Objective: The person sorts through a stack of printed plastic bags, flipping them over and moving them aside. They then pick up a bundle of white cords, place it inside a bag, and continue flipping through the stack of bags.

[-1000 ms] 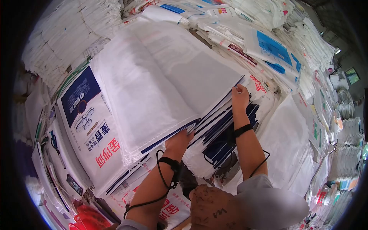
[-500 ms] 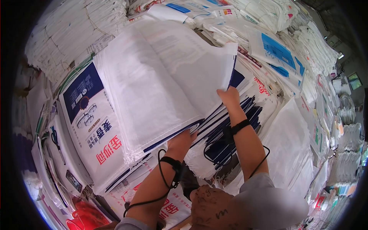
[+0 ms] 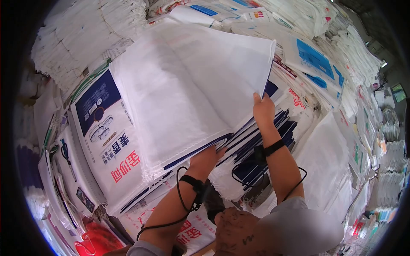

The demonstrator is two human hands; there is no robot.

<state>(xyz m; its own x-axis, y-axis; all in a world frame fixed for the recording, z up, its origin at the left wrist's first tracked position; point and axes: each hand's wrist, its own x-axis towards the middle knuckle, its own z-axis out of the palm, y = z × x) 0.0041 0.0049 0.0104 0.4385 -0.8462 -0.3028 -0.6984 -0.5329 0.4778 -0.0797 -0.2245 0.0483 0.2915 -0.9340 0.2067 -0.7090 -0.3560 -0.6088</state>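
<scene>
A white woven sack (image 3: 179,81) lies spread on top of a stack, plain side up, with a navy edge along its near and right sides. My right hand (image 3: 265,110) grips the sack's right edge, thumb on top, and the edge is lifted. My left hand (image 3: 204,161) reaches under the near folded edge; most of its fingers are hidden beneath. To the left, a printed sack (image 3: 115,141) with red characters and a navy panel shows from under the white one. Right of my left hand, several navy-edged sacks (image 3: 273,141) lie fanned out.
Scissors (image 3: 66,153) and a phone-like dark object (image 3: 85,199) lie at the left. A red bag (image 3: 100,240) is at the lower left. Tied bundles of white sacks (image 3: 85,32) rise behind, and blue-printed sacks (image 3: 314,57) lie at the far right. Black cables hang from both wrists.
My right hand has moved slightly right and drawn the sack's right edge tauter and outward. My left hand stays under the near edge. The whole view has shifted slightly.
</scene>
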